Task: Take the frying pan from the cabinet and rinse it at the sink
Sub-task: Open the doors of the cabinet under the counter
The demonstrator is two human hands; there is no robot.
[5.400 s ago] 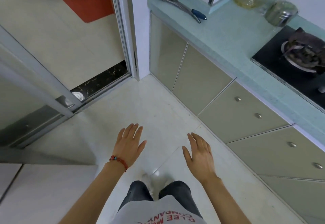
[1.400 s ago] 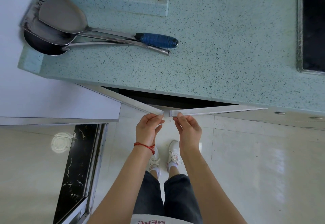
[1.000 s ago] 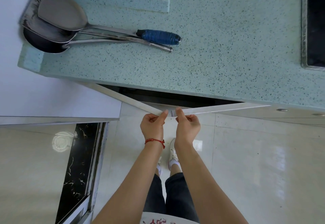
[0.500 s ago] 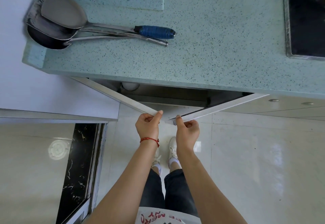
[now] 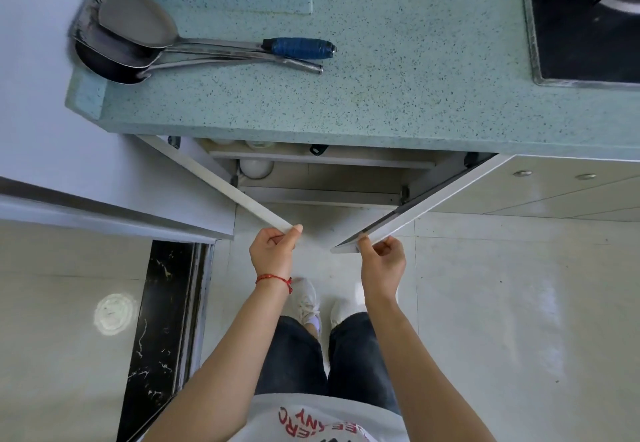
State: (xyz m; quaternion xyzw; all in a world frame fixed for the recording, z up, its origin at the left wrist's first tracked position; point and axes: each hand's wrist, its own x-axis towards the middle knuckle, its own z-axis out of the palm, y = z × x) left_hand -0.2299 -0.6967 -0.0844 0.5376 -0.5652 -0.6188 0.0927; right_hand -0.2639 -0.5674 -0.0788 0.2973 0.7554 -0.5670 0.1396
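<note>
The only lettering that shows is red print on the person's white shirt [image 5: 322, 422], at the bottom edge of the view. It appears upside down and is partly cut off by the frame. In the upper line the letters "ANY" can be made out, with a fragment like "RC" to their left; the line beneath is too cropped to read with certainty.

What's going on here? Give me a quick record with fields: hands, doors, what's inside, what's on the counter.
left hand: pinching the edge of the left cabinet door
right hand: pinching the edge of the right cabinet door
doors: both partly open
inside: shelves with white bowls; no frying pan in sight
counter: metal ladles and a spatula, one with a blue handle
far right: stove
</note>
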